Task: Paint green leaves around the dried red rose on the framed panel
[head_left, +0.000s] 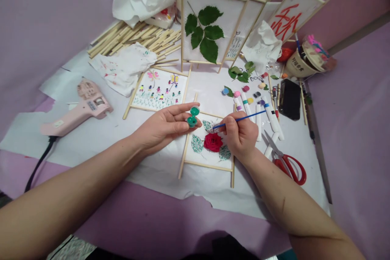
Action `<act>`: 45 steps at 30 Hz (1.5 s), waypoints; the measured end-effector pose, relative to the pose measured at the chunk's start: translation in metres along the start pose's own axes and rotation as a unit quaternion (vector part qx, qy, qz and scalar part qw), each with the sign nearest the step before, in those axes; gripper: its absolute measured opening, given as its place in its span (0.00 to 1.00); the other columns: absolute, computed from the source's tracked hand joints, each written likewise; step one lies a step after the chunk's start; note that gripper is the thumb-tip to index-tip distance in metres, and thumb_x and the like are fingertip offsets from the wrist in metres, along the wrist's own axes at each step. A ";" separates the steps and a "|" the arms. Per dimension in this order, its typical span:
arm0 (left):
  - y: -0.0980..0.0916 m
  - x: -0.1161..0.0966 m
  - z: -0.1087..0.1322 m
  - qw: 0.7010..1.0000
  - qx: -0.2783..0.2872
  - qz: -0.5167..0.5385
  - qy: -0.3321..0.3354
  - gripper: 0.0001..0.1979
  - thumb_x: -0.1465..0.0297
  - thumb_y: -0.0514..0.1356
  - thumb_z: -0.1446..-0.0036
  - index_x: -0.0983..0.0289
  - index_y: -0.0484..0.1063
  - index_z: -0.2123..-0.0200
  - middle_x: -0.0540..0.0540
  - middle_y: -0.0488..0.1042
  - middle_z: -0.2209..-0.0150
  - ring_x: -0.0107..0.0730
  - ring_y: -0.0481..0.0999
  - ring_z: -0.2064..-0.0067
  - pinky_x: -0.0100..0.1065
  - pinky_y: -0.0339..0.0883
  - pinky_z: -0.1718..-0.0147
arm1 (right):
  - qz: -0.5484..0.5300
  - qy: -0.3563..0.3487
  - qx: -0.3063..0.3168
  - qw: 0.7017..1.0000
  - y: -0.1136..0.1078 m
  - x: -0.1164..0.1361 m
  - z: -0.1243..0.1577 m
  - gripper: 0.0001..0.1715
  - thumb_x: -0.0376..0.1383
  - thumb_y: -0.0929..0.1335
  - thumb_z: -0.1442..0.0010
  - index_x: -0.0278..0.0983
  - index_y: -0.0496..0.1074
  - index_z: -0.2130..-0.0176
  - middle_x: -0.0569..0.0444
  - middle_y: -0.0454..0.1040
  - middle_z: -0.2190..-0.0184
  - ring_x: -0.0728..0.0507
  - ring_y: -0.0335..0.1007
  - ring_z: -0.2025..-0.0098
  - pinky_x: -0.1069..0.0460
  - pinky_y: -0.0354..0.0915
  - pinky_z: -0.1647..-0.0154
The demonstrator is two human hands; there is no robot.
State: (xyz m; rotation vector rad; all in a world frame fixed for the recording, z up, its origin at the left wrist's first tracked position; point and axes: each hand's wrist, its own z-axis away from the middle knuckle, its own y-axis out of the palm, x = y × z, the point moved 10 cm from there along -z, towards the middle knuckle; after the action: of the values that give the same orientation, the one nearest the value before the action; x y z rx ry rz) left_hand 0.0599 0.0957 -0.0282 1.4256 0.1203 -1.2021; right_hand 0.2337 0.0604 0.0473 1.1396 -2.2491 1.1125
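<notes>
1. Left hand [163, 126] is pinching two small green containers [192, 116] between thumb and fingertips, nearly closed around them; cannot tell if they are caps or tiny pots.
2. Right hand [239, 139] is gripping a blue paintbrush [240, 118] in a closed, pen-style hold; the fingers are hiding its lower part.
3. Brush tip is reaching over a painted leaf at the upper left of a wood-framed panel [195, 162], just beside the red rose [213, 142]; tip is too small to make out, contact unclear.
4. Hands are covering the panel's top edge, and the panel is lying on a white sheet [158, 178].
5. White paint tubes [258, 113] are lying right of the right hand, red-handled scissors [289, 166] below them.
6. A pink glue gun [82, 109] is lying left of the left hand, cut off by nothing, its cord running off toward the bottom left.
7. Far side: an upright leaf panel [204, 28] is standing, partly cut off by the top edge.
</notes>
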 end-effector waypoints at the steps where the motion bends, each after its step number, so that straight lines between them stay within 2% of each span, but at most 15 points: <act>1: 0.000 0.000 0.000 1.000 0.000 0.000 0.000 0.24 0.74 0.78 0.54 0.58 0.84 0.51 0.50 0.83 0.65 0.31 0.84 0.58 0.41 0.72 0.40 | 0.007 0.003 0.006 1.000 0.001 0.000 0.000 0.13 0.38 0.64 0.28 0.40 0.71 0.66 0.59 0.76 0.78 0.51 0.70 0.80 0.54 0.64 0.78; 7: 0.000 0.000 0.000 1.000 -0.006 -0.005 -0.004 0.25 0.73 0.79 0.55 0.57 0.85 0.51 0.49 0.83 0.66 0.29 0.84 0.58 0.39 0.74 0.42 | 0.007 0.007 -0.018 1.000 -0.005 0.000 0.001 0.15 0.40 0.63 0.28 0.39 0.71 0.67 0.57 0.77 0.77 0.50 0.70 0.80 0.53 0.65 0.78; 13: -0.001 -0.001 0.001 1.000 -0.011 -0.006 -0.004 0.25 0.72 0.80 0.56 0.57 0.85 0.52 0.49 0.82 0.66 0.29 0.84 0.59 0.36 0.75 0.44 | 0.019 0.011 0.011 1.000 0.001 -0.002 0.000 0.15 0.40 0.63 0.28 0.40 0.71 0.66 0.59 0.75 0.78 0.50 0.71 0.79 0.53 0.64 0.77; 19: 0.000 0.000 0.001 1.000 -0.015 -0.007 -0.008 0.26 0.71 0.80 0.57 0.57 0.85 0.52 0.50 0.83 0.66 0.29 0.84 0.59 0.37 0.75 0.44 | 0.011 -0.005 -0.016 1.000 -0.005 0.002 0.000 0.15 0.38 0.63 0.28 0.40 0.71 0.67 0.58 0.77 0.77 0.51 0.69 0.80 0.54 0.64 0.78; 24: -0.001 0.000 0.001 1.000 -0.017 -0.011 -0.009 0.26 0.71 0.80 0.57 0.56 0.85 0.52 0.50 0.84 0.64 0.28 0.84 0.59 0.34 0.75 0.45 | 0.020 -0.006 0.003 1.000 -0.001 0.002 0.000 0.14 0.39 0.64 0.28 0.40 0.71 0.66 0.59 0.75 0.79 0.50 0.70 0.80 0.54 0.64 0.78; 28: 0.000 0.000 0.001 1.000 -0.018 -0.014 -0.009 0.26 0.70 0.81 0.58 0.56 0.85 0.52 0.50 0.84 0.64 0.28 0.85 0.59 0.33 0.76 0.46 | 0.013 -0.008 -0.020 1.000 -0.006 0.004 0.000 0.14 0.38 0.64 0.28 0.40 0.71 0.67 0.58 0.77 0.76 0.51 0.70 0.79 0.54 0.64 0.78; 32: -0.001 -0.001 0.001 1.000 -0.025 -0.013 -0.009 0.26 0.70 0.81 0.58 0.56 0.85 0.53 0.49 0.84 0.65 0.28 0.85 0.60 0.34 0.76 0.46 | 0.013 -0.004 0.001 1.000 -0.002 0.002 0.000 0.13 0.38 0.65 0.29 0.40 0.71 0.67 0.59 0.75 0.79 0.50 0.71 0.79 0.54 0.64 0.78; 34: -0.002 -0.001 0.002 0.999 -0.028 -0.013 -0.010 0.26 0.70 0.81 0.58 0.56 0.85 0.52 0.49 0.84 0.65 0.28 0.85 0.59 0.35 0.76 0.46 | 0.003 0.003 -0.014 1.000 -0.005 0.000 0.001 0.13 0.38 0.65 0.29 0.40 0.71 0.67 0.59 0.76 0.78 0.50 0.71 0.80 0.54 0.64 0.79; 38: 0.000 -0.001 0.002 1.000 -0.023 -0.016 -0.009 0.25 0.72 0.80 0.57 0.56 0.85 0.53 0.49 0.83 0.66 0.28 0.84 0.59 0.34 0.76 0.47 | -0.074 0.011 -0.088 0.993 -0.020 -0.001 0.002 0.13 0.40 0.65 0.28 0.40 0.71 0.65 0.59 0.76 0.76 0.50 0.70 0.80 0.53 0.66 0.80; 42: -0.001 0.000 0.001 0.998 -0.029 -0.049 -0.015 0.25 0.73 0.79 0.57 0.55 0.86 0.53 0.48 0.82 0.67 0.28 0.84 0.59 0.31 0.75 0.50 | -0.190 -0.034 -0.151 0.969 -0.034 0.015 -0.005 0.11 0.41 0.64 0.27 0.41 0.70 0.62 0.59 0.75 0.75 0.49 0.72 0.78 0.51 0.68 0.79; 45: -0.004 0.002 0.001 0.995 -0.042 -0.090 -0.026 0.25 0.74 0.78 0.58 0.53 0.86 0.54 0.47 0.81 0.67 0.28 0.83 0.59 0.29 0.74 0.55 | -0.234 -0.061 -0.163 0.957 -0.040 0.027 -0.007 0.10 0.40 0.64 0.27 0.40 0.71 0.60 0.59 0.74 0.74 0.48 0.72 0.78 0.51 0.69 0.79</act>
State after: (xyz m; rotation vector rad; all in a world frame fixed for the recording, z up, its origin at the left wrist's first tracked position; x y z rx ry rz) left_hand 0.0574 0.0949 -0.0322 1.3310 0.2645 -1.3651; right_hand 0.2493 0.0382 0.0882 1.5139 -1.9911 0.4757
